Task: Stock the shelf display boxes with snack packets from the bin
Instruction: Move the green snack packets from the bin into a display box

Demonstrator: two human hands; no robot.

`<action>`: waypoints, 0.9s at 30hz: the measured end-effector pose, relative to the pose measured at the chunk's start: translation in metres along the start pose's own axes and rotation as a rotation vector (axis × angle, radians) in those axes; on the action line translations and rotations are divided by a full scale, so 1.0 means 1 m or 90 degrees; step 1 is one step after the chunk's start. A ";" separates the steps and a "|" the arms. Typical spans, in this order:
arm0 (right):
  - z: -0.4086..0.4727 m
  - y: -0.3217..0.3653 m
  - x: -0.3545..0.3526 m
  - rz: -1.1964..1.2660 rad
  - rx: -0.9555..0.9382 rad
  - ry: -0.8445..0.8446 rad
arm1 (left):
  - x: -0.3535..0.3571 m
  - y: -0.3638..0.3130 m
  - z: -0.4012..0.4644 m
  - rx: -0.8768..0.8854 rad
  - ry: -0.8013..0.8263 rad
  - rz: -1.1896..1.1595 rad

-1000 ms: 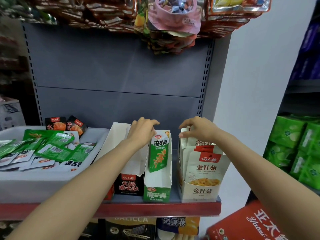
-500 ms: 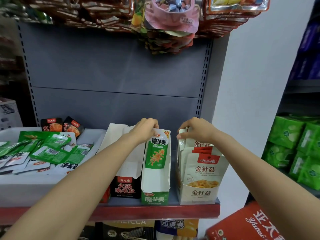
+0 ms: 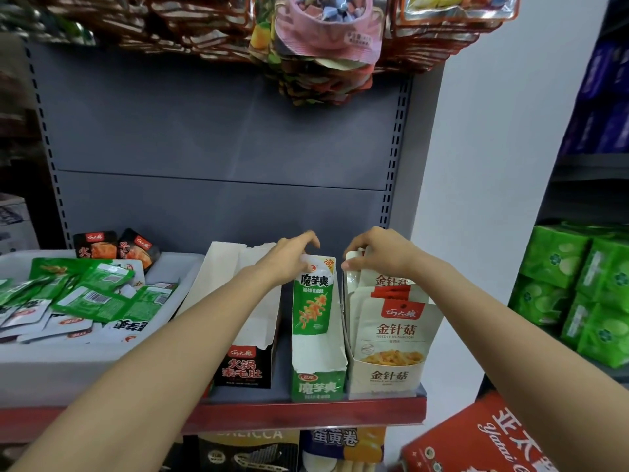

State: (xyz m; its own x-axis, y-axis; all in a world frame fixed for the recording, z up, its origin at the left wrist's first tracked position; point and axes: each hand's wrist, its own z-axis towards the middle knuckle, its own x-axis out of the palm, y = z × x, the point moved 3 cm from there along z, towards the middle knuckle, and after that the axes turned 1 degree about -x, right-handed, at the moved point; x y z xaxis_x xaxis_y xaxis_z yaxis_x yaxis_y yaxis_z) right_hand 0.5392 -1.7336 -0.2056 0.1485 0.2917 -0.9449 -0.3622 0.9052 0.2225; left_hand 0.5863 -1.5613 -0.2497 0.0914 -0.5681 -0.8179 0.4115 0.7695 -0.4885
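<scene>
The left hand (image 3: 289,257) covers the top edge of the green packet (image 3: 312,296), so the grip there cannot be told. The white bin (image 3: 68,366) runs off the left edge. The hanging packs (image 3: 320,35) are cropped at the top.

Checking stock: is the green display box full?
No. The green display box shows one green packet, bare cardboard in front.

Both your bare forearms reach forward and converge toward the middle, hands side by side but apart. Your left hand (image 3: 291,255) is palm down with fingers curled over and pinching at the fingertips. Your right hand (image 3: 377,253) is likewise knuckles up, its fingers bent downward, thumb tucked beneath.
</scene>
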 end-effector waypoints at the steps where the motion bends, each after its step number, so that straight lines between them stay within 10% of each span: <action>1: 0.000 0.001 0.000 0.005 -0.003 -0.004 | 0.001 0.000 -0.001 0.000 0.001 0.010; 13: -0.012 0.070 0.005 0.059 -0.080 -0.127 | -0.051 -0.010 -0.087 0.094 -0.217 0.079; 20: 0.005 0.185 0.067 0.200 -0.164 -0.112 | -0.132 0.090 -0.178 -0.083 -0.326 0.072; 27: 0.045 0.277 0.129 0.051 -0.195 0.131 | -0.167 0.191 -0.205 -0.276 -0.107 0.162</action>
State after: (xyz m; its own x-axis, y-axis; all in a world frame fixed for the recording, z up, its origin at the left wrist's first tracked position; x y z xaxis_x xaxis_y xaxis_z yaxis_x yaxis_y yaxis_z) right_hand 0.4997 -1.4311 -0.2547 -0.0684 0.2607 -0.9630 -0.6277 0.7390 0.2447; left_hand 0.4633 -1.2596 -0.2686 0.2980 -0.3593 -0.8843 -0.0522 0.9189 -0.3910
